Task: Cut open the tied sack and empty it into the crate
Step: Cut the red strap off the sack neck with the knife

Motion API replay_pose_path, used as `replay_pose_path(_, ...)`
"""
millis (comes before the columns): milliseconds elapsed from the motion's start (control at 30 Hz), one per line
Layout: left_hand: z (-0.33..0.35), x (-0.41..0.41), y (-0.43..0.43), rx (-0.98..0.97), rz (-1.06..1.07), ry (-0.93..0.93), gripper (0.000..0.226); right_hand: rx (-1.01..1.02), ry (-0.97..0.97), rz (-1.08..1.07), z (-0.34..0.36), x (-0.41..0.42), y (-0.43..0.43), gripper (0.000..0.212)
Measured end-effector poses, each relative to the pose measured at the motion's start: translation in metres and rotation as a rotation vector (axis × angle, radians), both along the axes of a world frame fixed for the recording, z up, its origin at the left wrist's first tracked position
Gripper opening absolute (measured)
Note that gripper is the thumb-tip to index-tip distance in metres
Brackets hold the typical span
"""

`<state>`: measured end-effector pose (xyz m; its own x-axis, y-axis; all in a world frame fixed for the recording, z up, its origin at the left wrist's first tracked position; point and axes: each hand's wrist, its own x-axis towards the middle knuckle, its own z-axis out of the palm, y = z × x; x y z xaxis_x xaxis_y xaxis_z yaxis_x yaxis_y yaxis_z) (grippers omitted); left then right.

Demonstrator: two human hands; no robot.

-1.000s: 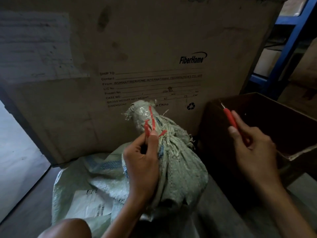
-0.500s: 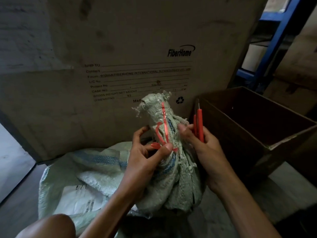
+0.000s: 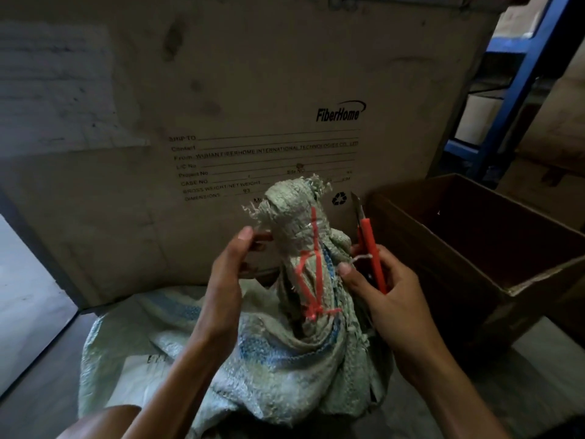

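Note:
A pale green woven sack (image 3: 285, 359) stands in front of me, its neck bunched upright and bound with red plastic string (image 3: 313, 280). My left hand (image 3: 224, 286) is at the left side of the neck, fingers reaching to it and the thumb raised. My right hand (image 3: 389, 299) grips a red utility knife (image 3: 372, 251) with the blade pointing up, just right of the neck. Its thumb presses on the sack fabric beside the string. An open brown cardboard crate (image 3: 421, 245) sits to the right, its inside dark.
A large FiberHome carton (image 3: 221, 122) fills the background right behind the sack. Blue shelving (image 3: 506, 106) with boxes stands at the back right. My knee (image 3: 104, 423) is at the lower left, and a white label (image 3: 142, 372) lies on the sack's slack part.
My right hand brought the knife from over the crate to the sack's neck. My left hand let go of the red string and moved up along the left of the neck.

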<state>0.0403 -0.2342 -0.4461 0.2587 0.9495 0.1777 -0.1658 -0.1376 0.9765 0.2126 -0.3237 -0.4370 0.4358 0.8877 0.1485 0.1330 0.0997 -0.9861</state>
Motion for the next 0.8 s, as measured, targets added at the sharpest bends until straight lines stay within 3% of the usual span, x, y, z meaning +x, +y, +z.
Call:
replay_pose_path(233,-0.003,0.003,0.005,-0.094,-0.075,-0.021,0.09,-0.013,-0.094,0.047,-0.006,-0.012,0.002,0.021)
replay_pose_path(367,-0.013,0.0,0.01,-0.289,-0.082,-0.156,0.052,-0.023,-0.136,-0.074,-0.008,-0.011,0.002,0.036)
replay_pose_path(533,-0.022,0.001,0.015,-0.398,-0.148,-0.269,0.039,0.033,-0.136,-0.135,-0.003,-0.008,-0.001,0.033)
replay_pose_path(800,-0.024,0.004,0.013,-0.402,-0.135,-0.248,0.037,0.102,-0.249,-0.15,0.007,-0.011,-0.009,0.02)
